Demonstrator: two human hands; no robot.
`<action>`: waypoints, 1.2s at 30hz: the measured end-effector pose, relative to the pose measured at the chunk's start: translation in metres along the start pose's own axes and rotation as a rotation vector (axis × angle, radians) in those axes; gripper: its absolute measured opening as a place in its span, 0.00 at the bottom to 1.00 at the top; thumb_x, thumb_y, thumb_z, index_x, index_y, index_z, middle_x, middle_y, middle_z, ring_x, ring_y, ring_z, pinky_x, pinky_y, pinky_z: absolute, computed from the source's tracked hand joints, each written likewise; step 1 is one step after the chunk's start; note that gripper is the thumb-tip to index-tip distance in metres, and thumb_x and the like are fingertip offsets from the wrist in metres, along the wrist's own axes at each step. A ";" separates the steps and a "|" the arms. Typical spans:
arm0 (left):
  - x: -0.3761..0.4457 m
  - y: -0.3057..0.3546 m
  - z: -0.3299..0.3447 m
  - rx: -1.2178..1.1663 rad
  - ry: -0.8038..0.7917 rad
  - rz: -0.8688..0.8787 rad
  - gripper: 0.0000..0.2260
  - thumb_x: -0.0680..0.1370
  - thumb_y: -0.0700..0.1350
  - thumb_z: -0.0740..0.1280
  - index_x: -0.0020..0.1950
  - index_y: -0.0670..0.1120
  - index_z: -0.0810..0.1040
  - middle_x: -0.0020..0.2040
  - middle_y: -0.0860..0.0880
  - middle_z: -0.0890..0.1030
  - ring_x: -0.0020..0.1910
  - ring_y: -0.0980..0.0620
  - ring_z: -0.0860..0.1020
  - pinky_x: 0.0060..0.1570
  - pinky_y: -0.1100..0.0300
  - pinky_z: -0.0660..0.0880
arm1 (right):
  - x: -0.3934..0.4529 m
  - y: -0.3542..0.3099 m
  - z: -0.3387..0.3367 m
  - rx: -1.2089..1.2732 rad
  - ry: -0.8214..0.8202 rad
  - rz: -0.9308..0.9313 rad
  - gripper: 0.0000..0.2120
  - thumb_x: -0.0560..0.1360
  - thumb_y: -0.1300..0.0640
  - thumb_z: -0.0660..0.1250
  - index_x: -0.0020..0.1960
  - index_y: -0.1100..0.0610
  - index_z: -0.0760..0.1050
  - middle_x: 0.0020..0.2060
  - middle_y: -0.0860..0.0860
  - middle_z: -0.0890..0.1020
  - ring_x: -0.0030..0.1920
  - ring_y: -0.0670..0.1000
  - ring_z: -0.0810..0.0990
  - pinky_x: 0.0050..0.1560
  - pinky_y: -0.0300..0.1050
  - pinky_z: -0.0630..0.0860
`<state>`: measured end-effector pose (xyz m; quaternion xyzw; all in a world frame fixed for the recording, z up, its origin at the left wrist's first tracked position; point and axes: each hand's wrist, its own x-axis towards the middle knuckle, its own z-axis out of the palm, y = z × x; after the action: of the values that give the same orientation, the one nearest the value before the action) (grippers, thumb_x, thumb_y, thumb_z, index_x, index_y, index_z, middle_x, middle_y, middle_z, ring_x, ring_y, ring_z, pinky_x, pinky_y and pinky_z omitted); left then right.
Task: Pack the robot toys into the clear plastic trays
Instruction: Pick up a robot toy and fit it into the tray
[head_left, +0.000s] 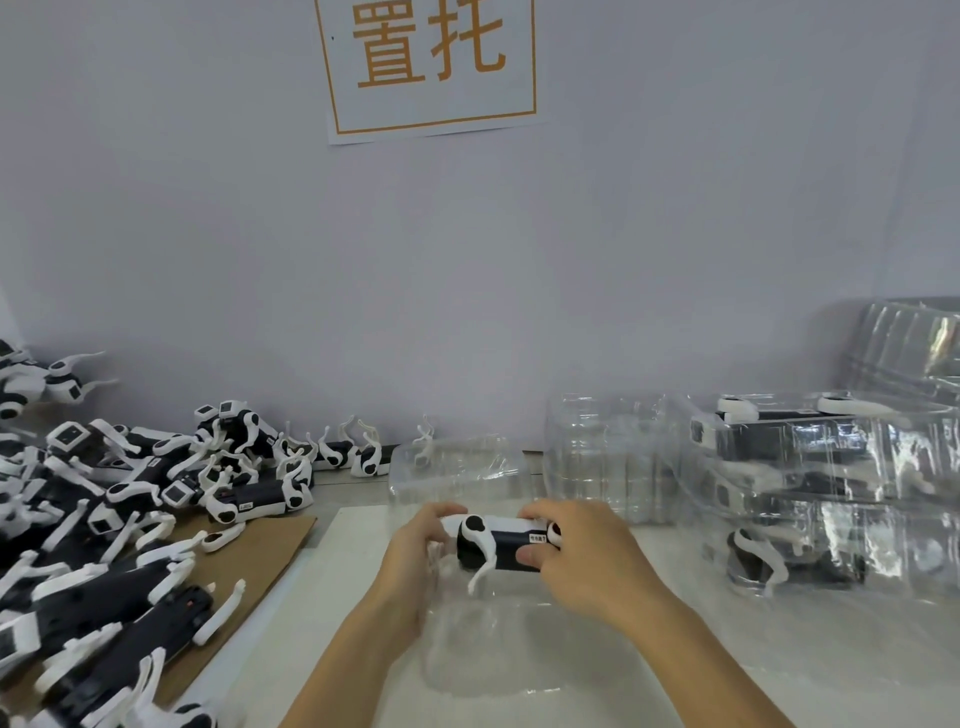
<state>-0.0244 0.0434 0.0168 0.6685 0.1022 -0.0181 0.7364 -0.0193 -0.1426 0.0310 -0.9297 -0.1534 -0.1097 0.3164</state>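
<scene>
A black and white robot toy (493, 545) is held between both hands at the table's centre, lying on its side with a white leg hanging down. My left hand (415, 561) grips its left end. My right hand (582, 556) grips its right end, thumb on the black body. Under the toy lies a clear plastic tray (488, 639). A large heap of the same robot toys (104, 519) covers the left of the table.
Stacked clear trays with packed toys (810, 493) stand at the right, with more clear trays (909, 338) behind. Clear trays with nothing in them (608, 457) sit behind my hands by the wall. Brown cardboard (249, 561) lies under the toy heap. A paper sign (431, 67) hangs on the wall.
</scene>
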 end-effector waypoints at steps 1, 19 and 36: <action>-0.003 0.000 0.001 -0.062 -0.020 -0.014 0.10 0.76 0.43 0.64 0.41 0.47 0.84 0.35 0.45 0.83 0.27 0.49 0.80 0.22 0.63 0.72 | 0.001 0.001 0.001 0.008 0.003 -0.010 0.08 0.74 0.50 0.72 0.52 0.43 0.79 0.40 0.44 0.80 0.46 0.49 0.76 0.42 0.41 0.70; -0.003 -0.006 -0.004 -0.089 -0.103 -0.085 0.15 0.81 0.55 0.63 0.52 0.48 0.86 0.48 0.42 0.86 0.41 0.45 0.85 0.35 0.56 0.78 | 0.004 0.008 0.005 0.002 0.014 -0.030 0.05 0.74 0.49 0.71 0.49 0.43 0.79 0.37 0.40 0.76 0.50 0.52 0.74 0.44 0.44 0.65; 0.008 -0.005 -0.002 0.067 0.005 0.084 0.16 0.81 0.57 0.63 0.56 0.45 0.77 0.55 0.47 0.81 0.48 0.55 0.78 0.45 0.58 0.70 | 0.007 0.011 0.001 0.120 -0.021 -0.018 0.05 0.74 0.52 0.72 0.47 0.42 0.79 0.36 0.41 0.76 0.45 0.50 0.73 0.43 0.43 0.68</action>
<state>-0.0180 0.0458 0.0105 0.6967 0.0750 0.0112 0.7134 -0.0088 -0.1491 0.0258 -0.9088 -0.1714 -0.0936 0.3688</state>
